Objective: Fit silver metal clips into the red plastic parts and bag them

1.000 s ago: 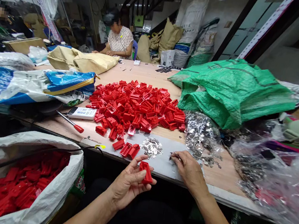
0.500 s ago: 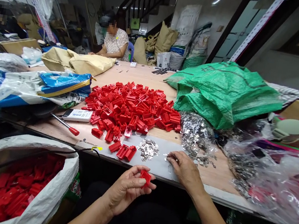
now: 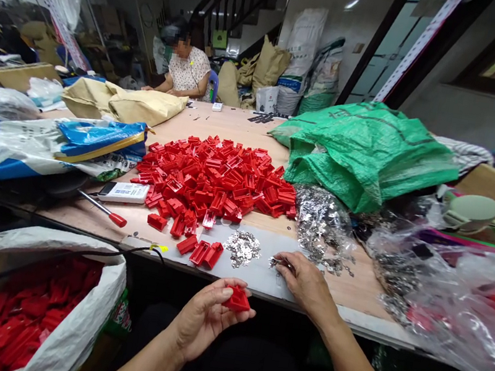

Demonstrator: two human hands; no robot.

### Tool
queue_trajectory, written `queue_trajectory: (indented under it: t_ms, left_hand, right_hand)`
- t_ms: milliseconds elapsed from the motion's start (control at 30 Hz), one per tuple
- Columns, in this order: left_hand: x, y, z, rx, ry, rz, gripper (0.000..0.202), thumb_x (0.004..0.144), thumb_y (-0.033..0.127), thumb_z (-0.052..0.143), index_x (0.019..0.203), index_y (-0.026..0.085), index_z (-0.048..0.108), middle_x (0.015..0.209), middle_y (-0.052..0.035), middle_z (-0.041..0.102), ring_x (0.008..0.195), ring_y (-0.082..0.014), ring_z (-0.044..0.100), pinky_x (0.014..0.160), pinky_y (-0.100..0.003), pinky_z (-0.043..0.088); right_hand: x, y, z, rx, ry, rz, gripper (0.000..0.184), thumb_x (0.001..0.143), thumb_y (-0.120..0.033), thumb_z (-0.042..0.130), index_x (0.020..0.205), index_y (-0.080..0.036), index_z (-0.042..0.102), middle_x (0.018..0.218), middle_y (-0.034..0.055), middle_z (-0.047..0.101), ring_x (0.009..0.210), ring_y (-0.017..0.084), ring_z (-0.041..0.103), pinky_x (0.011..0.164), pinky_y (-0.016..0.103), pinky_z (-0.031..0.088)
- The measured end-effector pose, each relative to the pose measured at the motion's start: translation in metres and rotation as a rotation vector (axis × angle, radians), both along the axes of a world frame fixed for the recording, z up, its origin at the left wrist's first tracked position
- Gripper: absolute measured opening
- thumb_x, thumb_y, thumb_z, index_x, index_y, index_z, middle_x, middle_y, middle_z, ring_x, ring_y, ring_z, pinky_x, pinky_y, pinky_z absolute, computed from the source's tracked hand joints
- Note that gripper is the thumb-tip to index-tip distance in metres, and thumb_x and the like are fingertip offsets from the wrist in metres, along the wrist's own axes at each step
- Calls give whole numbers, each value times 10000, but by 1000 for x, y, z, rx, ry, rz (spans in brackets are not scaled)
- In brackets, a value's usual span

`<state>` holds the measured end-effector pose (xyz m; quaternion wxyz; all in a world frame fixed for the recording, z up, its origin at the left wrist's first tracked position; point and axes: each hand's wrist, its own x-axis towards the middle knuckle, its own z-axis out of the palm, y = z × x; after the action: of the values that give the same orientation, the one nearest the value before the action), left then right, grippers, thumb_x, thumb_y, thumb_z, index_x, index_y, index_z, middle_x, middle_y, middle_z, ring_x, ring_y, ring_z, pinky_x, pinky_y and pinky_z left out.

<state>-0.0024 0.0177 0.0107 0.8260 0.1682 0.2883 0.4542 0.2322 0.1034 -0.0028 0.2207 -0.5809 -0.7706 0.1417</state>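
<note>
My left hand [image 3: 208, 314] is below the table's front edge, fingers closed round a red plastic part [image 3: 237, 300]. My right hand [image 3: 303, 279] rests on the grey strip at the table's edge, fingertips pinched on small silver metal pieces [image 3: 277, 261]. A small heap of the same silver pieces [image 3: 242, 247] lies just left of it. Two loose red parts [image 3: 206, 253] sit near the edge. A big pile of red parts [image 3: 215, 177] covers the middle of the wooden table [image 3: 234, 122].
A white sack [image 3: 64, 332] of red parts stands at lower left. A red-handled screwdriver [image 3: 100, 208] and a white device [image 3: 122, 192] lie left of the pile. Green sack [image 3: 365, 151], clear bags of metal bits [image 3: 443, 285], and another person [image 3: 185, 69] at the far end.
My left hand has turned the red part over and drawn it slightly lower. My right hand stays on the silver pieces at the edge.
</note>
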Motion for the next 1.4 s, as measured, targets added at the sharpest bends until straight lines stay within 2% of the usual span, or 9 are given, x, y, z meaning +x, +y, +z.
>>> queue_trajectory:
  t_ms: [100, 200, 333, 467, 633, 800, 1000, 1233, 1400]
  left_hand:
    - [1, -1, -1, -6, 37, -4, 340, 870, 286, 583, 1158, 107, 568, 1016, -122, 701, 891, -253, 711, 841, -317, 513]
    - [1, -2, -2, 3, 63, -1, 359, 888, 353, 570, 1155, 113, 559, 1004, -131, 706, 888, -254, 713, 837, -320, 516]
    - [1, -1, -3, 21, 77, -3, 340, 829, 283, 664, 1113, 113, 588, 1027, -115, 693, 885, -231, 710, 875, -320, 509]
    - [3, -1, -4, 44, 164, -5, 368, 789, 274, 717, 1102, 125, 594, 966, -88, 683, 822, -219, 716, 795, -304, 529]
    - [6, 1, -6, 110, 225, 72, 457, 791, 292, 721, 1189, 179, 527, 961, -89, 687, 838, -220, 705, 773, -329, 533]
    - [4, 6, -4, 190, 252, 183, 321, 781, 247, 724, 1070, 185, 599, 1058, -70, 669, 927, -186, 655, 863, -353, 520]
    - [2, 12, 3, 396, 543, 261, 311, 751, 239, 742, 1043, 186, 645, 936, -20, 708, 847, -129, 645, 817, -223, 489]
    - [-2, 8, 5, 662, 931, 294, 305, 812, 275, 676, 1109, 208, 649, 1005, -49, 723, 918, -192, 661, 872, -294, 495]
    - [-2, 5, 10, 801, 1022, 322, 308, 832, 241, 652, 1139, 230, 649, 1070, -55, 717, 974, -212, 664, 899, -313, 494]
  right_hand:
    - [-3, 0, -1, -4, -10, 23, 177, 865, -256, 476, 884, -230, 650, 887, 54, 644, 830, 217, 616, 757, 338, 467]
    - [-7, 1, -1, 10, 46, 24, 157, 866, -266, 484, 860, -230, 637, 867, 47, 640, 812, 208, 610, 745, 328, 461]
    - [-8, 1, 2, 3, 182, 9, 140, 849, -297, 520, 839, -232, 644, 864, 39, 662, 779, 202, 610, 721, 317, 455]
    - [-7, 2, 5, -65, 331, -71, 169, 843, -371, 541, 828, -223, 620, 768, 15, 665, 696, 191, 606, 664, 298, 443]
    - [-4, 4, 3, -81, 528, -113, 257, 808, -459, 588, 832, -203, 600, 759, 22, 642, 697, 179, 588, 643, 285, 444]
    - [-15, -9, 18, -125, 650, -78, 317, 784, -505, 631, 786, -189, 607, 725, 18, 613, 637, 148, 541, 578, 254, 432]
    - [-41, -45, 37, -219, 608, 47, 215, 866, -415, 588, 841, -203, 617, 770, 12, 645, 713, 152, 590, 650, 243, 457]
    - [-56, -58, 45, -97, 387, 159, 136, 905, -318, 542, 854, -219, 619, 752, 6, 658, 659, 153, 597, 631, 261, 455]
    - [-60, -57, 47, 2, 306, 237, 107, 904, -272, 525, 866, -237, 619, 774, 34, 669, 712, 189, 624, 679, 303, 487]
